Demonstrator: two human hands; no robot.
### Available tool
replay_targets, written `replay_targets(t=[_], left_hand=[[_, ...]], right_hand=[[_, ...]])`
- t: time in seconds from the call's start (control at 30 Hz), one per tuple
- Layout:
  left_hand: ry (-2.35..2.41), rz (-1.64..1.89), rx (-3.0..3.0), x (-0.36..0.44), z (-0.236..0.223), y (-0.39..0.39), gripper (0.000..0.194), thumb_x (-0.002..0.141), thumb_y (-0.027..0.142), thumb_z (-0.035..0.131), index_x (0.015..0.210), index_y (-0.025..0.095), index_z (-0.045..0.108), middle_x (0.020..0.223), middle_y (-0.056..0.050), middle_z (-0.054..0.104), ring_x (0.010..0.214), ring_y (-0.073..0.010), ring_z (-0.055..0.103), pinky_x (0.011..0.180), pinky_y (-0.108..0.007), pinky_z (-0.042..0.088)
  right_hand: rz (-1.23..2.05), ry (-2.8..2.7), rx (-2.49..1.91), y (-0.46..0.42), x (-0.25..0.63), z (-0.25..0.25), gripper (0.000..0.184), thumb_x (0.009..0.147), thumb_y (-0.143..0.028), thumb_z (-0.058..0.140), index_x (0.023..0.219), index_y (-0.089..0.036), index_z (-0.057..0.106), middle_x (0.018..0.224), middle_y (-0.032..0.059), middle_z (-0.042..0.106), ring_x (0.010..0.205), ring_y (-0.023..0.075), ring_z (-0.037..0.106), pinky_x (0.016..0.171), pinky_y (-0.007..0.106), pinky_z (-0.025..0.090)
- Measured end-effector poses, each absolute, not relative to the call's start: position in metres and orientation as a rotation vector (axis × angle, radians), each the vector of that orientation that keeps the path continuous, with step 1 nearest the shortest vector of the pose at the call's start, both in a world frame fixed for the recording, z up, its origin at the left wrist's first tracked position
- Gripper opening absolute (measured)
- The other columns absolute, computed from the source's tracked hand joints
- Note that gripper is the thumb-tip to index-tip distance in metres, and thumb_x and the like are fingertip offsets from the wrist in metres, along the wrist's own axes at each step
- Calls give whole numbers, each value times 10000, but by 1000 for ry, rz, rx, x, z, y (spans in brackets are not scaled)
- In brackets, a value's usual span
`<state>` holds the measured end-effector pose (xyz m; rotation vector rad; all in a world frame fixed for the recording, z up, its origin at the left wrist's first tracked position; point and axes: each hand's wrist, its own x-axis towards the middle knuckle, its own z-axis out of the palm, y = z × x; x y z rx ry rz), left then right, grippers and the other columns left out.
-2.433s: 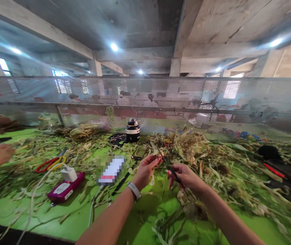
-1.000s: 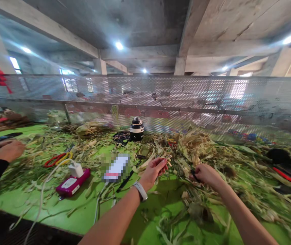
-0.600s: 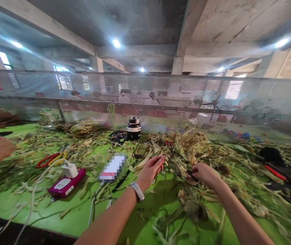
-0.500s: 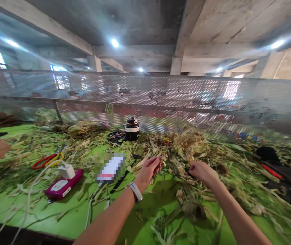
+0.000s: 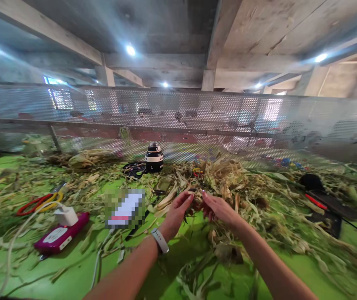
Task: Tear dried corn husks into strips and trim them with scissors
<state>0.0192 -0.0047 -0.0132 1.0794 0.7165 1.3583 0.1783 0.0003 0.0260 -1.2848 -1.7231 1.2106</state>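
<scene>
My left hand (image 5: 177,211), with a white watch on its wrist, is closed in a pinch just above the table. Close beside it, my right hand (image 5: 218,209) is closed too, its thumb and fingertips turned toward the left ones. Whatever lies between the fingertips is small and partly hidden; I cannot make it out. Dry corn husks (image 5: 224,171) are heaped right behind both hands. Below the right hand lies a curled brown husk piece (image 5: 228,254), with pale husk strips (image 5: 200,279) in front of it.
A phone with a blurred screen (image 5: 126,209) and a purple power strip (image 5: 61,238) with a white charger (image 5: 66,216) lie left. Red-and-yellow-handled scissors (image 5: 36,205) are behind them. A black bottle (image 5: 154,160) stands before the perforated metal screen (image 5: 172,129). Husk scraps cover much of the green table (image 5: 153,279).
My right hand has moved left from a dark object among the husks to meet my left hand. The view has turned slightly right; another person's hand at the left edge is out of sight.
</scene>
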Motion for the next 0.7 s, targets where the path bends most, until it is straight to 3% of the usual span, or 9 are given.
replay_targets(t=[0.13,0.37,0.5,0.7], left_hand=[[747,1375,1102,18,-11,-6,262,712,407,704,854,188,671,832,-36,679,761,-171,601,742,-284,461],[809,1372,1171,14,-14,2,272,732,434,645,846,189,674,899,-64,672,830,-196,581,811,-324,445],[847,1265,1169,14,-13,3,222,683,413,684,718,200,630,721,-39,604,696,-178,537,724,-314,437],[858,1193,1193,15,-16,-1,345,719,527,638,636,212,525,566,14,504,520,-125,426,528,-261,327]], right_hand=[[1354,-1620,-1076,0,175,20,580,611,-761,610,669,-199,478,497,-70,477,406,61,393,406,202,280],[1410,-1637,-1023,3,180,20,483,651,-638,662,675,-188,488,536,-64,511,426,52,408,426,195,281],[1309,-1676,-1073,4,179,18,422,686,-574,653,660,-187,489,557,-56,529,446,60,439,434,197,287],[1330,-1652,-1153,8,178,17,283,748,-439,592,657,-196,480,530,-53,529,432,69,440,420,202,276]])
